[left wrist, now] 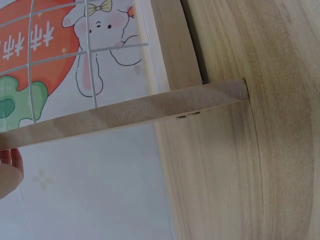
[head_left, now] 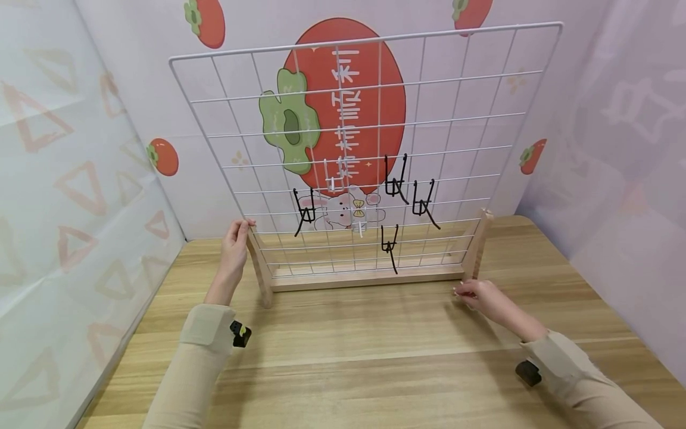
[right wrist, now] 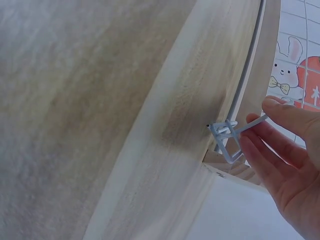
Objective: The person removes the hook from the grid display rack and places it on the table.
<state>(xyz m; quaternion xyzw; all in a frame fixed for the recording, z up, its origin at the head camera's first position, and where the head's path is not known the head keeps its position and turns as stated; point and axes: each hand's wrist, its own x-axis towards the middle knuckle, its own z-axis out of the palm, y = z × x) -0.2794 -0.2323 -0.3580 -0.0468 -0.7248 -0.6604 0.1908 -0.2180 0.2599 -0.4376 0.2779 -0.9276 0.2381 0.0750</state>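
White grid (head_left: 375, 40) bears six hooks (head_left: 394, 187); right grip (head_left: 486, 298) pinches a seventh (right wrist: 225, 134).

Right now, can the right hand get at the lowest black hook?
Probably yes: nothing visible stands between the right hand and that black hook, though it holds a white hook.

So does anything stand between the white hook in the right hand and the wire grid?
Nothing visible blocks the held hook if lifted towards the wire grid; the wooden base bar lies along the grid's bottom.
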